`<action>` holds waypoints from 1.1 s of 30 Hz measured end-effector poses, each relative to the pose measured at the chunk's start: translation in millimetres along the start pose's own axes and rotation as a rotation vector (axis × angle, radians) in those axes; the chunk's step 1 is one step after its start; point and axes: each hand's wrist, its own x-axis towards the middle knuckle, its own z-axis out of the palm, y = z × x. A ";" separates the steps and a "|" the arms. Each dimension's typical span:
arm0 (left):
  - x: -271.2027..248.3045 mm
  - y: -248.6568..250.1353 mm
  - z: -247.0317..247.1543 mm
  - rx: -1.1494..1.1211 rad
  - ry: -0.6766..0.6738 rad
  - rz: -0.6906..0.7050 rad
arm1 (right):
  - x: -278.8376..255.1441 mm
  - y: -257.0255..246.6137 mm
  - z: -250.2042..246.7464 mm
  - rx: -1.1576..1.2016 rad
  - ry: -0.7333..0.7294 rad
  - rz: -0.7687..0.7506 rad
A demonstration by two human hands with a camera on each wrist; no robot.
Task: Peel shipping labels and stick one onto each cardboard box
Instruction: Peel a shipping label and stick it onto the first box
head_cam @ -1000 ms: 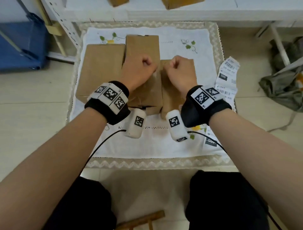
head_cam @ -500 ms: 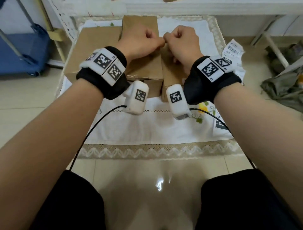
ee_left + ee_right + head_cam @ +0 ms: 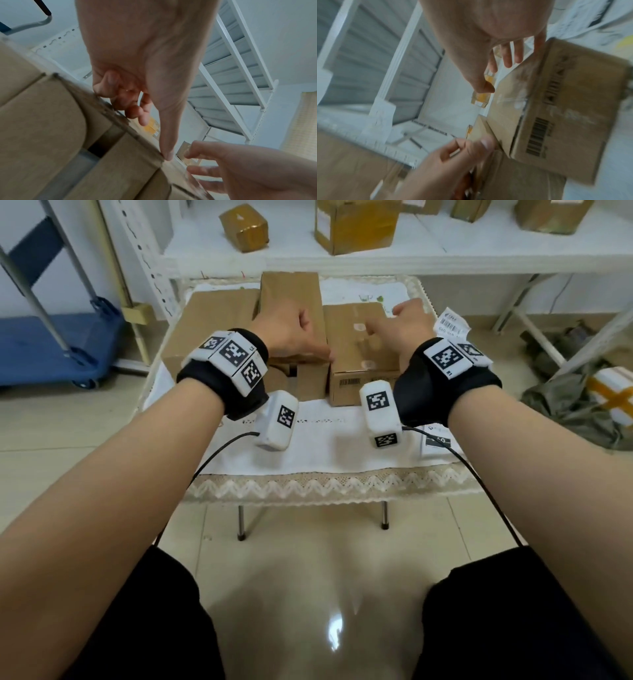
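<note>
Three brown cardboard boxes stand on the small table: a flat left box point(image 3: 212, 326), a tall middle box point(image 3: 291, 292) and a right box point(image 3: 356, 344) point(image 3: 556, 108) with a barcode on its near side. My left hand point(image 3: 294, 337) point(image 3: 159, 128) lies on the middle box, fingers loosely curled, its thumb straight against the right box's top edge. My right hand point(image 3: 407, 320) point(image 3: 491, 65) hovers with spread fingers over the right box's far right corner and holds nothing. A strip of white shipping labels point(image 3: 450, 325) lies at the table's right edge, just right of that hand.
A white lace-edged cloth point(image 3: 325, 453) covers the table. Behind it is a white shelf point(image 3: 376, 258) with several taped boxes. A blue trolley point(image 3: 51, 347) stands at the left, a green bag point(image 3: 565, 409) on the floor at the right. More label paper point(image 3: 435, 440) lies under my right wrist.
Both hands were fists held together above the boxes. They have parted: the right hand has opened and moved right, the left has sunk onto the middle box. The head view has tilted up.
</note>
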 end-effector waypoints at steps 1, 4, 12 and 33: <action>-3.2 -0.7 0.6 0.001 0.015 -0.005 | -2.3 3.1 -3.0 0.020 -0.043 0.048; -17.7 -5.8 3.1 -0.001 0.048 -0.009 | -2.4 20.8 -2.2 0.082 -0.141 0.103; -38.2 -8.6 18.6 0.087 0.121 0.010 | -14.1 49.3 -3.5 0.137 -0.196 0.138; -5.8 -12.0 17.6 -0.069 0.257 -0.055 | -42.9 54.0 5.1 0.458 -0.233 0.234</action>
